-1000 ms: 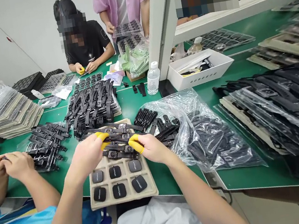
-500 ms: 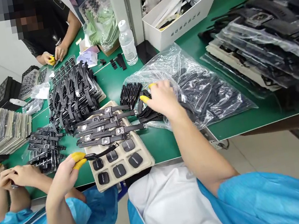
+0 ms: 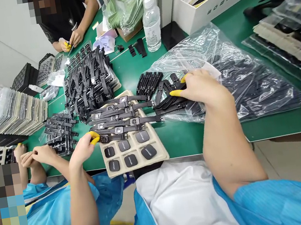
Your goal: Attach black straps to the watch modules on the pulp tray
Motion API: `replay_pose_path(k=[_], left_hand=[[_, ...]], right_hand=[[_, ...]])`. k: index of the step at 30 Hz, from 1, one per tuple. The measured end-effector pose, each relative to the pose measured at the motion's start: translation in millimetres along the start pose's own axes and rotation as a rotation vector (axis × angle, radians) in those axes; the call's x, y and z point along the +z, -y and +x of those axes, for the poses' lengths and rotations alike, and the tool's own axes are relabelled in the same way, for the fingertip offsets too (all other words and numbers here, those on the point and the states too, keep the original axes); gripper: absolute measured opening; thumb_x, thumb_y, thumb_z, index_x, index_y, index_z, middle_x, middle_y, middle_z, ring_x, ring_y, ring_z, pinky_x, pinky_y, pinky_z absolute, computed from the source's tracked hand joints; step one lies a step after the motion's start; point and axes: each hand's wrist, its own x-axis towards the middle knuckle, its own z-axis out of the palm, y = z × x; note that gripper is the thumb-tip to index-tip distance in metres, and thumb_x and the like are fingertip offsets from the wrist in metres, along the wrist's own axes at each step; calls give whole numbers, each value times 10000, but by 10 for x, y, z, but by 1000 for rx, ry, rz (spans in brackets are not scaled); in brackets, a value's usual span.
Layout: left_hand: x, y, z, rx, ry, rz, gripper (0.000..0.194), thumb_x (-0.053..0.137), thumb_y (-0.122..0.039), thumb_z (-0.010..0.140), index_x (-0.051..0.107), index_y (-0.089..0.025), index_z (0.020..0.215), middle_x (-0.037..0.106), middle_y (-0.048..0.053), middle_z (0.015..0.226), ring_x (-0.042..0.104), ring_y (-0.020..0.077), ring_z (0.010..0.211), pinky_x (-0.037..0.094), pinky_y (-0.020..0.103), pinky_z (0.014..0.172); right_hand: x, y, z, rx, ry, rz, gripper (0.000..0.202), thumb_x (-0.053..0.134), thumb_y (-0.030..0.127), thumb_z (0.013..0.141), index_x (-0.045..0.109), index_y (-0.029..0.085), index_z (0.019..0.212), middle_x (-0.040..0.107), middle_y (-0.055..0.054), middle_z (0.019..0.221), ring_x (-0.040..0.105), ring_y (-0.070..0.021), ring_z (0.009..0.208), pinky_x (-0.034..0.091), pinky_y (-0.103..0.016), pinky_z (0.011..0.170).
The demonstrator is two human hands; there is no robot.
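Watches (image 3: 118, 123) with black straps lie in four rows across the far half of a beige moulded tray (image 3: 157, 157) at the near edge of the green desk (image 3: 183, 137); five strapless black watch bodies (image 3: 129, 152), rounded squares, sit in its near pockets. At the tray's left edge the left hand (image 3: 83, 149), thumb and forefinger in yellow rubber cots, pinches the end of the nearest watch. Right of the tray, the right hand (image 3: 202, 87), two yellow cots showing, is closed on loose black straps (image 3: 170, 100) at the mouth of a crinkled clear plastic bag (image 3: 246, 86) holding many more. Far left, stacked trays (image 3: 15, 115); one clear water bottle (image 3: 151, 23) stands far behind.
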Motion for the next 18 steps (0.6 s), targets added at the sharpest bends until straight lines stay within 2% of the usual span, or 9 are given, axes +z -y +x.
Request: replay_pose_path(k=[3, 6, 9, 11, 14, 16, 18], left_hand=[[33, 72, 23, 14, -71, 106, 179, 522, -276, 927, 640, -201, 1039, 704, 96, 1098, 630, 265, 1087, 515, 405, 1006], [38, 117, -28, -29, -197, 235, 144, 573, -290, 927, 637, -201, 1021, 653, 105, 1040, 583, 301, 1099, 490, 464, 1026], [40, 0, -138, -80, -309, 306, 121, 584, -287, 940, 633, -199, 1007, 612, 119, 1035, 557, 333, 1111, 480, 516, 1029], [79, -219, -222, 14, -308, 238, 115, 563, -283, 977, 631, -203, 1024, 615, 117, 1092, 559, 314, 1140, 492, 489, 1037], [232, -701, -310, 277, -216, 115, 152, 532, -297, 1035, 638, -208, 1101, 636, 98, 1185, 571, 266, 1173, 508, 427, 1047], [382, -1033, -319, 378, -167, 175, 218, 517, -305, 1054, 649, -195, 1188, 643, 109, 1212, 574, 270, 1153, 524, 427, 1008], [532, -1299, -290, 414, -134, 315, 257, 518, -289, 1049, 662, -168, 1225, 649, 133, 1201, 578, 295, 1105, 534, 446, 936]], right_hand=[[-129, 54, -53, -16, 47, -10, 415, 743, 442, 899, 672, 101, 1124, 624, -281, 1285, 538, -409, 1247, 427, -500, 984], [-185, 97, -81, -38, 2, 26, 379, 787, 375, 865, 651, 113, 1103, 638, -275, 1250, 539, -393, 1239, 423, -473, 954], [-202, 153, -96, -46, -44, 91, 258, 780, 288, 854, 639, 152, 1021, 675, -223, 1132, 586, -357, 1139, 431, -459, 896], [-209, 206, -108, -48, -77, 174, 186, 751, 247, 863, 632, 180, 990, 693, -171, 1049, 623, -316, 1016, 445, -454, 866], [-212, 311, -129, -106, -184, 343, 190, 727, 266, 872, 638, 215, 1031, 706, -118, 1056, 650, -292, 974, 485, -464, 891], [-207, 390, -138, -153, -273, 445, 213, 679, 334, 911, 641, 233, 1095, 704, -118, 1111, 663, -306, 1032, 513, -481, 913], [-199, 468, -143, -183, -343, 531, 245, 601, 402, 963, 635, 244, 1148, 696, -134, 1159, 667, -319, 1092, 537, -492, 909]])
